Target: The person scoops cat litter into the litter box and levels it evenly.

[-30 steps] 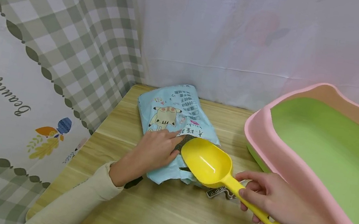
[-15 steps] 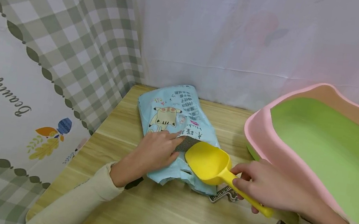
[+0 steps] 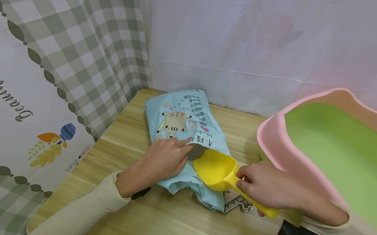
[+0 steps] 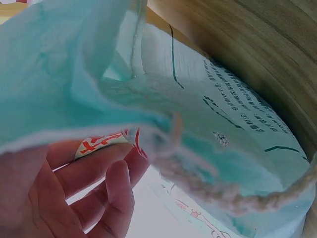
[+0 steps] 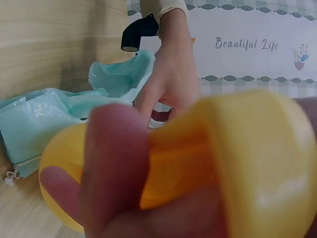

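A light blue printed bag [image 3: 177, 122] lies on the table, its torn mouth facing me. Grey granules [image 3: 196, 152] show inside the opening. My left hand [image 3: 164, 158] holds the bag's upper edge at the left of the mouth; in the left wrist view its fingers [image 4: 116, 186] curl beneath the bag's rim. My right hand [image 3: 273, 185] grips a yellow scoop [image 3: 215, 171] by the handle near the bowl. The scoop's bowl sits in the bag's mouth, its far edge under the upper flap. No granules are visible in the bowl. The right wrist view shows the scoop [image 5: 267, 153] close up.
At the right stands a large pink-rimmed litter tray [image 3: 274, 132] with a green inside, close to my right forearm. A small piano-key patterned object [image 3: 236, 203] lies beside the bag. White and checked cloths hang behind and left of the wooden table [image 3: 157, 226].
My right hand and the scoop's handle have moved left, the grip now closer to the bowl. The bowl has entered the bag's mouth, and the lower flap spreads further. My left hand stays put.
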A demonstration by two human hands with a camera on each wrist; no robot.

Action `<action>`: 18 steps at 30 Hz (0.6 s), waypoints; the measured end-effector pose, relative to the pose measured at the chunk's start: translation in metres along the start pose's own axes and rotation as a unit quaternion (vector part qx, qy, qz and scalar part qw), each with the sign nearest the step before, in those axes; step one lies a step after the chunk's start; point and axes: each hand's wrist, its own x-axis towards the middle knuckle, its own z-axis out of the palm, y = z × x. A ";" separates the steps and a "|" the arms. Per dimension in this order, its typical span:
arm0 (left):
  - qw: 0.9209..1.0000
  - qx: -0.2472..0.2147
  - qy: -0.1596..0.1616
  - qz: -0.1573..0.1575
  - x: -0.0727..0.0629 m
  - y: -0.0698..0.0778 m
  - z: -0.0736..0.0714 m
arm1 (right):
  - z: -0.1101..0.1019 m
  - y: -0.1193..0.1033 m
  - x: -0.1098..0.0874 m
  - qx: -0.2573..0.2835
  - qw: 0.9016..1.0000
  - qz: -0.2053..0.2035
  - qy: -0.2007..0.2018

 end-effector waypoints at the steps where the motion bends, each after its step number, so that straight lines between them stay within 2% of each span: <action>1: 1.000 0.000 0.004 0.001 0.000 0.000 0.000 | 0.001 0.000 0.001 0.003 1.000 0.002 0.002; 10: 1.000 -0.006 0.014 0.004 -0.001 0.000 -0.002 | 0.006 0.004 0.014 0.001 0.998 -0.042 0.036; 18: 0.999 -0.011 0.030 0.013 -0.002 0.000 -0.002 | 0.015 0.009 0.030 0.013 0.996 -0.051 0.069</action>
